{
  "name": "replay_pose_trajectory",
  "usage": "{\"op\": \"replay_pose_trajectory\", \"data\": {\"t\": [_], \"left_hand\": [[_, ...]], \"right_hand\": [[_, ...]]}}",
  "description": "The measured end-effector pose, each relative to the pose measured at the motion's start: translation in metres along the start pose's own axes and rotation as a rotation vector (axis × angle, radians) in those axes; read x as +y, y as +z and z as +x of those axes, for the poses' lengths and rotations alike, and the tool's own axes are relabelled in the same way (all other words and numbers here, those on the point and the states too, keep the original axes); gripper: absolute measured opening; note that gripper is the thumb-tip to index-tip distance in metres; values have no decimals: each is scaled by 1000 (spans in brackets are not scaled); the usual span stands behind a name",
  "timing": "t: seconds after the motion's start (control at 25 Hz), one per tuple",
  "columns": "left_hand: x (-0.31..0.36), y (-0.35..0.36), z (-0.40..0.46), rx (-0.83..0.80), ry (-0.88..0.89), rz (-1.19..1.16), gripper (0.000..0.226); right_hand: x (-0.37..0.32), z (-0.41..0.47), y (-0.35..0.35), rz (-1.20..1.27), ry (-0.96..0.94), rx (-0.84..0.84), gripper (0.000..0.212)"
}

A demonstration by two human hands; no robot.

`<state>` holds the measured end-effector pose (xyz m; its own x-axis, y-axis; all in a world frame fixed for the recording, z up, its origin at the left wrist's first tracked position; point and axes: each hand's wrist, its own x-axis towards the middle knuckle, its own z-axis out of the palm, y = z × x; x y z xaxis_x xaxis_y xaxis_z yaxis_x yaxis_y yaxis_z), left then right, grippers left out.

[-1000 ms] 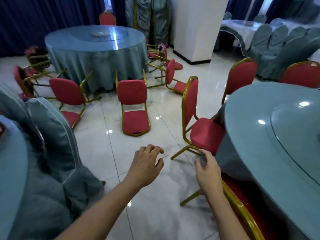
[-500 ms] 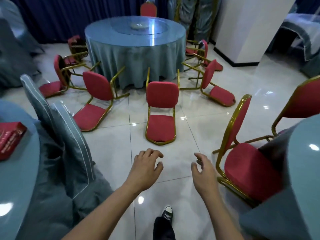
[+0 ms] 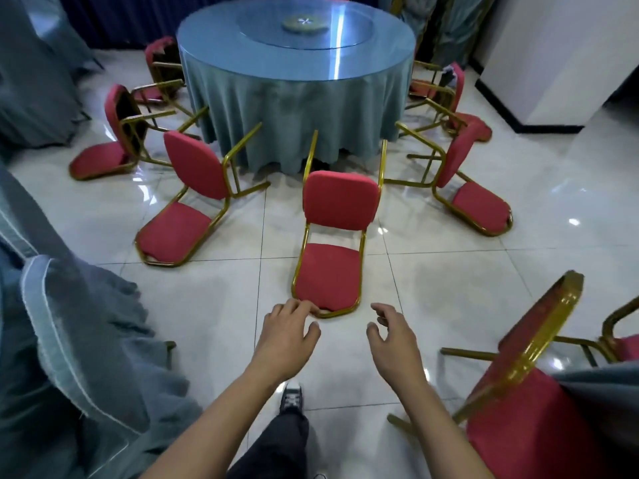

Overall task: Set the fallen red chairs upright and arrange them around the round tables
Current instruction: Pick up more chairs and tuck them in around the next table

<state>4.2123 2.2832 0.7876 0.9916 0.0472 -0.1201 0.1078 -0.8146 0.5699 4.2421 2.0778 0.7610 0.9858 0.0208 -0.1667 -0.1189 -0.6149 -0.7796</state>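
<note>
Head view, looking down across a glossy tiled floor (image 3: pixel 214 316) toward a round table (image 3: pixel 297 39) draped in a blue-green cloth, with a glass turntable (image 3: pixel 304 24) at its centre. Both bare arms reach forward at the lower middle of the floor. Left hand (image 3: pixel 285 335): fingers loosely spread and relaxed, grasping nothing, fingertips appearing just at the gold rim of the nearest fallen chair; actual contact cannot be told. Right hand (image 3: pixel 392 335): likewise released, fingers slightly curled, apart from that rim, holding nothing. Nearest fallen chair (image 3: pixel 333 247): red, lying on its back on the floor before the table, backrest flat beside the hands, seat raised, gold legs pointing toward the cloth. Second fallen chair (image 3: pixel 183 209): to the left of the first, tipped the same way and angled outward. Third fallen chair (image 3: pixel 107 140): farther left, near the table's left edge, with a fourth fallen chair (image 3: pixel 157 67) behind it, close to the cloth. Fifth fallen chair (image 3: pixel 470 188): to the right of the first, also on its back, and a sixth fallen chair (image 3: pixel 456 98) beyond it by the table's right edge. Upright chair (image 3: pixel 525 402): at the lower right corner, seat tucked under the grey-blue cloth of another table (image 3: pixel 601 402). Grey-blue chair covers (image 3: pixel 69 357) fill the left edge. White pillar (image 3: pixel 553 57): upper right corner. Dark trouser leg and sneaker (image 3: pixel 292 397): between the forearms
</note>
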Motion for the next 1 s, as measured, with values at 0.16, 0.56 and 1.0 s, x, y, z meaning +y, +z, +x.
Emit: {"op": "replay_pose_trajectory", "data": {"t": [0.16, 0.56, 1.0], "left_hand": [[-19, 20, 109, -18, -18, -52, 27], [-102, 79, 388, -130, -184, -72, 43], [-343, 414, 546, -330, -373, 8, 56]], "right_hand": [[5, 115, 5, -60, -6, 5, 36], [55, 389, 78, -76, 166, -55, 41], [390, 579, 310, -221, 342, -272, 45]]}}
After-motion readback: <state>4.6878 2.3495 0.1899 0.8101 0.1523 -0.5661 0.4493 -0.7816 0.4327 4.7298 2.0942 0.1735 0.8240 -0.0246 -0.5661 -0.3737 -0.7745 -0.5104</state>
